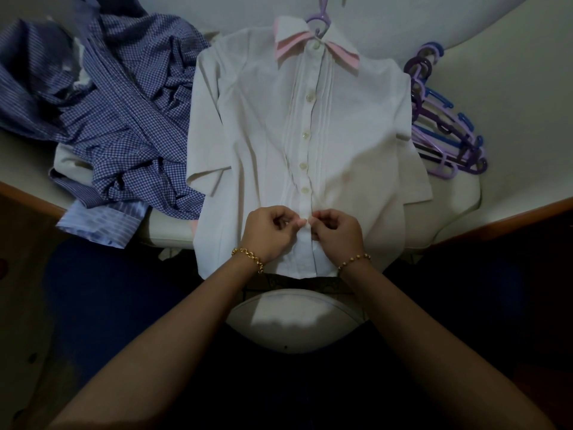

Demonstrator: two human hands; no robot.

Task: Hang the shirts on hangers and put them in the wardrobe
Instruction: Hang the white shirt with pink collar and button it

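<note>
Two hands meet at the lower front of a white shirt [263, 119], fingers curled in. The left hand [269, 232] pinches one edge of the button placket [310, 135] between thumb and forefinger. The right hand [336, 234] pinches the facing edge, just beside it. I judge they are working a button through its hole. The button itself is hidden under the fingertips. A gold bracelet [248, 255] sits on each wrist.

Above the hands a row of buttons [305, 165] already looks fastened up to the pink-lined collar. Closing the front most likely keeps the shirt from slipping off its hanger when lifted.

The shirt lies flat and face up on a pale surface [511, 88], its hem hanging over the near edge toward the person. That gives both hands a steady backing for the fiddly work. A lilac hanger [322, 13] is already inside it, and only its hook shows past the collar.

To the left lies a heap of checked shirts [124, 103], unhung and crumpled, with a striped one [99, 221] trailing off the edge. To the right is a stack of spare hangers [446, 141], purple and blue, within easy reach for those.

No wardrobe is in view, so this shirt is not yet put away.
</note>
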